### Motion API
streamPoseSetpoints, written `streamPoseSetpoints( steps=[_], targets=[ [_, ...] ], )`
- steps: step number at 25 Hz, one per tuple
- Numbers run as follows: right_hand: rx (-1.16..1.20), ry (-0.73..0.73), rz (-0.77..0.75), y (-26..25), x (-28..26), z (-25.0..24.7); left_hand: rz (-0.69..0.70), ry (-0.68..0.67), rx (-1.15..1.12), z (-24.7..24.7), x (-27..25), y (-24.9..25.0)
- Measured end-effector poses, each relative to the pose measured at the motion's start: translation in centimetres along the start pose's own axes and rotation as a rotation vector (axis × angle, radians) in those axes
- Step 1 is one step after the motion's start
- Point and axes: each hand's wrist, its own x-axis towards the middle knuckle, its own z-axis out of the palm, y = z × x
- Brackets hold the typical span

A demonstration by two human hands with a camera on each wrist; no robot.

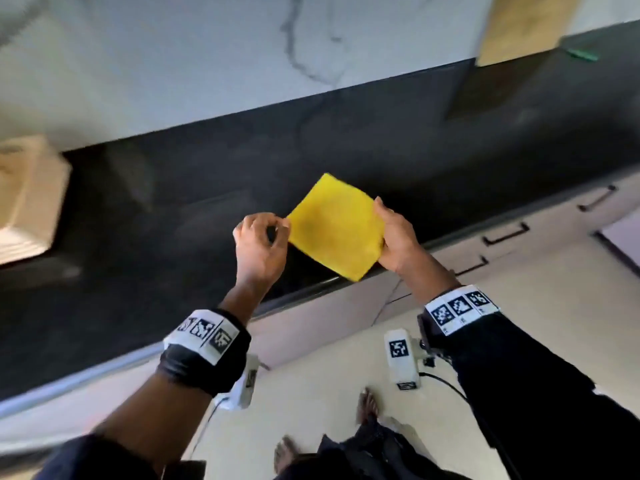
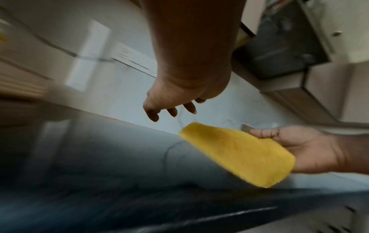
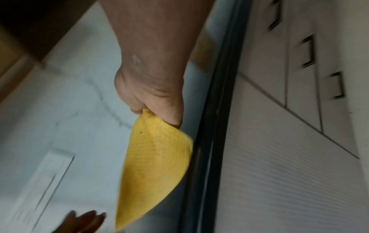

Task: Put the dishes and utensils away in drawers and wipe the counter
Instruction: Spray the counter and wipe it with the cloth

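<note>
A yellow cloth [image 1: 336,226] is held flat in the air just above the black counter [image 1: 156,220], near its front edge. My right hand [image 1: 394,233] grips the cloth's right edge, thumb on top; in the right wrist view the cloth [image 3: 155,157] hangs from that hand [image 3: 153,97]. My left hand [image 1: 263,240] is at the cloth's left corner with fingers curled. The left wrist view shows a small gap between my left hand [image 2: 165,113] and the cloth [image 2: 239,154], so it holds nothing. No dishes or utensils are in view.
Pale drawer fronts with black handles [image 1: 505,233] run under the counter at the right. A wooden board [image 1: 526,26] leans on the marbled wall at the back right, with a small green item [image 1: 581,53] beside it. A pale wooden block [image 1: 27,199] stands at the left.
</note>
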Motion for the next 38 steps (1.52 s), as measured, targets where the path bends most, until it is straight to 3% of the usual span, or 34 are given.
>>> streamPoseSetpoints(
  steps=[4, 6, 9, 11, 13, 16, 20, 24, 28, 31, 34, 38],
  targets=[
    [0.265, 0.22, -0.189, -7.4, 1.1, -9.6, 0.048, -0.331, 0.064, 10.0, 7.6, 6.7],
    [0.146, 0.328, -0.274, -10.1, 1.4, -12.6, 0.039, -0.396, 0.105, 12.7, 10.4, 8.7],
    [-0.256, 0.381, -0.397, -12.0, 4.0, -13.8, -0.017, -0.417, 0.146, 15.4, 14.0, 9.4],
    [-0.54, 0.3, -0.344, -11.4, 8.0, -12.7, -0.036, -0.432, 0.225, 16.5, 16.7, 8.5],
    [-0.814, 0.228, -0.188, -10.3, 12.0, -11.0, -0.048, -0.446, 0.307, 17.0, 19.9, 7.4],
    [-1.075, 0.193, -0.08, -9.9, 17.0, -8.6, -0.19, -0.439, 0.472, 17.4, 25.7, 5.4],
    [-1.189, 0.151, -0.052, -14.2, 24.8, -7.0, -0.431, -0.581, 0.553, 19.4, 32.2, 3.8],
    [-1.334, 0.151, -0.082, -17.6, 31.4, -6.4, -0.503, -0.773, 0.601, 20.5, 34.2, 5.2],
    [-1.424, 0.134, -0.149, -21.4, 38.8, -3.8, -0.54, -0.785, 0.561, 20.4, 34.2, 4.6],
    [-1.465, 0.119, -0.188, -22.5, 43.1, 1.3, -0.565, -0.758, 0.505, 20.9, 34.3, 4.3],
    [-1.552, -0.073, -0.349, -19.9, 42.8, 7.3, -0.632, -0.696, 0.507, 21.2, 34.4, 4.3],
    [-1.71, -0.735, -0.619, -17.9, 39.0, 7.8, -0.674, -0.706, 0.506, 21.0, 34.7, 4.9]
  ],
)
